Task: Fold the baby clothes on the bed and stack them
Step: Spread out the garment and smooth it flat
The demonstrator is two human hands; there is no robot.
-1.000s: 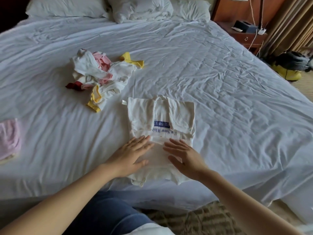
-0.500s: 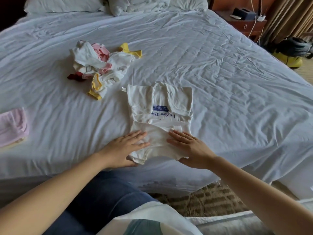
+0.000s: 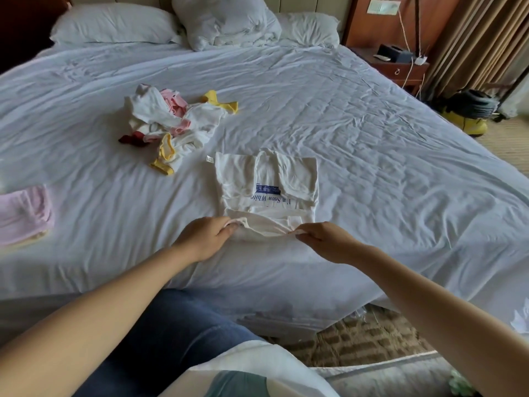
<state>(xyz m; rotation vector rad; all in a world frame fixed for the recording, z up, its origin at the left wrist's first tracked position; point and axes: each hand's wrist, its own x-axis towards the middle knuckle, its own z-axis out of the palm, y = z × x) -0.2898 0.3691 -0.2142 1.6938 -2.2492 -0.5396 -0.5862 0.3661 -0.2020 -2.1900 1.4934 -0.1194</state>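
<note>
Left hand (image 3: 204, 237), right hand (image 3: 327, 242) pinch white garment's (image 3: 266, 184) near hem.

- The left hand (image 3: 204, 237) grips the near hem of the white cotton baby garment (image 3: 237, 179); its fingertips curl out of sight under the cloth.
- The right hand (image 3: 326, 242) pinches the same hem, its fingertips hidden behind the knuckles.
- The blue lettering (image 3: 267, 196) on the garment is partly covered by the folded-in sleeves; its upper line is too small to read.
- The folded pale pink cloth (image 3: 24, 214) is cut off by the left edge.
- In the loose pile of white, pink and yellow clothes (image 3: 174, 124), the number of pieces cannot be told.
- The small dark box (image 3: 395, 53) on the wooden nightstand (image 3: 406, 70) is too small to identify.
</note>
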